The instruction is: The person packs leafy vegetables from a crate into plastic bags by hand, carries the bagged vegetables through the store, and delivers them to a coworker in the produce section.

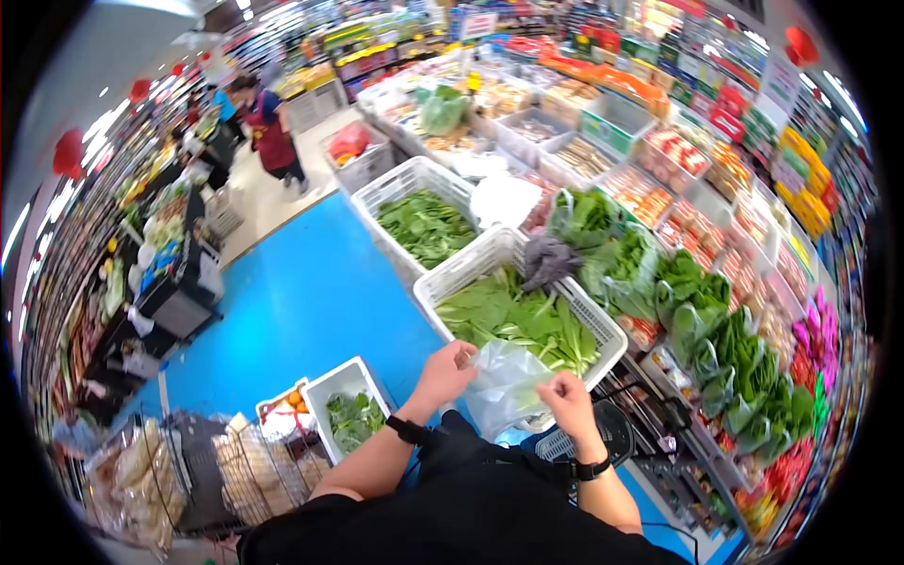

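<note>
A clear plastic bag (pixel 499 391) hangs between my two hands, in front of my body. My left hand (pixel 448 372) pinches its left edge, and my right hand (pixel 567 400) has its fingers closed on the right edge. The bag looks empty, and its lower part is near my dark clothing. Just beyond it stands a white slatted crate (pixel 450 275) of loose leafy greens (pixel 508 320). Dark grey crumpled cloth or gloves (pixel 549 262) lie over the crate's far rim.
Another white crate (pixel 363 193) of greens stands farther back. To the right, bagged greens (pixel 744 358) line the display. A white bin (pixel 325 395) of greens and a wire cart (pixel 254 471) are at lower left. A person in a red apron (pixel 268 132) stands on the aisle.
</note>
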Demonstrator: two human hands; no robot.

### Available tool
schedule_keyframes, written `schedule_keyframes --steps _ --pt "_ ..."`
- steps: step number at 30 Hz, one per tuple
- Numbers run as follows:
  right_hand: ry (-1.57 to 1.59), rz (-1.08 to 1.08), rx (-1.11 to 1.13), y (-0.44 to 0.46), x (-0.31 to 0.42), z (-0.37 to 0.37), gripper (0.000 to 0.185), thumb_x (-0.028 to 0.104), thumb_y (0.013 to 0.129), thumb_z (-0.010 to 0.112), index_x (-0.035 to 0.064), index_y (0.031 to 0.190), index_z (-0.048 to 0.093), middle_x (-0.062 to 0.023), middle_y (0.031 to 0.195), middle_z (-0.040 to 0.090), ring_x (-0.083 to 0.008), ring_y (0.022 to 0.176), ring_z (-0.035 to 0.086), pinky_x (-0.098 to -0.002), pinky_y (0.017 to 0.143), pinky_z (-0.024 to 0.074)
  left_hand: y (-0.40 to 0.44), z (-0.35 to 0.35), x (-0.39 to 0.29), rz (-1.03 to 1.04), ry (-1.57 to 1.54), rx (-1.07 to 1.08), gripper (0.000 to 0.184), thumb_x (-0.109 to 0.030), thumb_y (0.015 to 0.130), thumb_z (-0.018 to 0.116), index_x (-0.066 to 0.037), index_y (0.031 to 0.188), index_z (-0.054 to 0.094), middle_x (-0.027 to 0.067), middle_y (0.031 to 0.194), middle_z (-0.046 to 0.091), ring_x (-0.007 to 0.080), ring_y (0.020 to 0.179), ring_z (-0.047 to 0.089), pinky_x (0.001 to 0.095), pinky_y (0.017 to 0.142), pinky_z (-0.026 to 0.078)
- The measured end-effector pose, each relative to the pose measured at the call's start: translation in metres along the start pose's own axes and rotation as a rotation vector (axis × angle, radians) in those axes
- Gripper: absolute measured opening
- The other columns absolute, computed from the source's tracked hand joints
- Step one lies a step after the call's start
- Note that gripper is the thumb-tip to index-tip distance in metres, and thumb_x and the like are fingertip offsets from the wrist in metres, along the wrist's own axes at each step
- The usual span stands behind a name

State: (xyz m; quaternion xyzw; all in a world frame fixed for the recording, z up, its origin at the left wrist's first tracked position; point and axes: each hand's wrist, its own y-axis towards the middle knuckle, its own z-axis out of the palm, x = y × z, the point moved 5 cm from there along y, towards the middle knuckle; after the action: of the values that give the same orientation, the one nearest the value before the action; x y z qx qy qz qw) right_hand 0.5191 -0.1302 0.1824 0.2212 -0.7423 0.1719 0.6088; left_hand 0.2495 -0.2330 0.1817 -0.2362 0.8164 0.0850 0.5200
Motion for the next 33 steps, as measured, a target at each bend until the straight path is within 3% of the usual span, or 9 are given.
schedule_keyframes --steps 5,13,18,20,25,27,29,31,33 --pt "-0.082 0.032 -0.084 0.002 -0.006 -0.023 0.024 0.013 0.091 0.079 0.0042 0.081 0.058 0.006 0.068 0.05 -0.0052 0.064 0.044 -0.0252 0.056 0.0369 0.003 -0.041 -0.012 0.179 0.364 -0.186 0.032 -0.011 0.082 0.075 -0.007 0.114 0.069 0.013 0.109 0.069 0.0347 0.104 0.068 0.0455 0.088 0.056" --pt "-0.317 0.057 -0.228 0.008 -0.019 -0.031 0.021 0.01 0.088 0.078 0.0008 0.08 0.061 0.0016 0.064 0.055 -0.0072 0.061 0.049 -0.0271 0.056 0.0413 0.003 -0.087 0.021 -0.036 0.69 -0.189 0.029 -0.018 0.085 0.074 -0.011 0.114 0.07 0.0122 0.113 0.069 0.0368 0.108 0.067 0.0489 0.09 0.056" --pt "-0.375 0.064 0.133 0.008 -0.026 0.0 0.02 0.018 0.092 0.077 -0.0004 0.09 0.068 -0.0058 0.072 0.065 -0.0142 0.066 0.06 -0.0316 0.063 0.0496 -0.002 -0.067 0.04 -0.256 0.613 0.009 0.022 -0.025 0.092 0.068 -0.013 0.109 0.073 0.0147 0.109 0.072 0.0365 0.107 0.068 0.0491 0.09 0.055" --pt "-0.436 0.131 0.391 0.004 -0.028 0.018 0.029 0.024 0.094 0.077 0.0004 0.109 0.071 -0.01 0.085 0.074 -0.0188 0.078 0.069 -0.0334 0.073 0.0553 -0.014 -0.032 0.025 -0.046 0.649 0.059 0.02 -0.021 0.096 0.059 -0.012 0.107 0.073 0.0167 0.108 0.072 0.0372 0.105 0.068 0.0501 0.089 0.055" --pt "-0.413 0.184 0.806 0.016 -0.071 0.03 0.047 0.03 0.097 0.077 0.0015 0.133 0.066 -0.0115 0.103 0.076 -0.0213 0.094 0.072 -0.0343 0.086 0.0566 -0.023 -0.003 0.02 0.094 0.533 -0.002 0.023 -0.014 0.095 0.054 -0.013 0.11 0.071 0.0148 0.11 0.07 0.0406 0.101 0.068 0.0522 0.085 0.055" --pt "-0.302 0.287 0.712 0.037 -0.1 0.006 0.052 0.027 0.097 0.076 0.0032 0.14 0.06 -0.0109 0.105 0.076 -0.0225 0.094 0.073 -0.0334 0.085 0.0568 -0.017 -0.015 0.022 0.06 0.495 -0.084 0.021 -0.015 0.096 0.054 -0.012 0.109 0.071 0.0144 0.109 0.07 0.041 0.101 0.068 0.0513 0.086 0.055" --pt "-0.04 0.425 0.424 0.06 -0.132 -0.039 0.066 0.021 0.097 0.074 0.0069 0.155 0.046 -0.012 0.113 0.074 -0.0226 0.096 0.073 -0.0334 0.085 0.057 -0.01 -0.033 0.026 0.108 0.465 -0.118 0.02 -0.011 0.095 0.055 -0.011 0.108 0.071 0.0157 0.107 0.07 0.0417 0.1 0.067 0.0512 0.085 0.055" --pt "0.397 0.491 0.016 0.083 -0.149 -0.094 0.073 0.013 0.096 0.069 0.0108 0.161 0.035 -0.013 0.117 0.072 -0.0197 0.092 0.072 -0.0312 0.077 0.0566 -0.007 -0.045 0.023 0.154 0.445 -0.148 0.02 -0.008 0.095 0.056 -0.009 0.107 0.071 0.0169 0.105 0.07 0.0424 0.099 0.067 0.0511 0.084 0.054" --pt "0.481 0.335 -0.565 0.106 -0.222 -0.17 0.071 0.008 0.096 0.064 0.0127 0.161 0.035 -0.0107 0.111 0.07 -0.0159 0.079 0.067 -0.0288 0.066 0.0528 -0.005 -0.058 0.017 0.183 0.394 -0.228 0.017 -0.008 0.096 0.056 -0.007 0.106 0.07 0.0177 0.104 0.07 0.0428 0.098 0.067 0.0516 0.083 0.054"
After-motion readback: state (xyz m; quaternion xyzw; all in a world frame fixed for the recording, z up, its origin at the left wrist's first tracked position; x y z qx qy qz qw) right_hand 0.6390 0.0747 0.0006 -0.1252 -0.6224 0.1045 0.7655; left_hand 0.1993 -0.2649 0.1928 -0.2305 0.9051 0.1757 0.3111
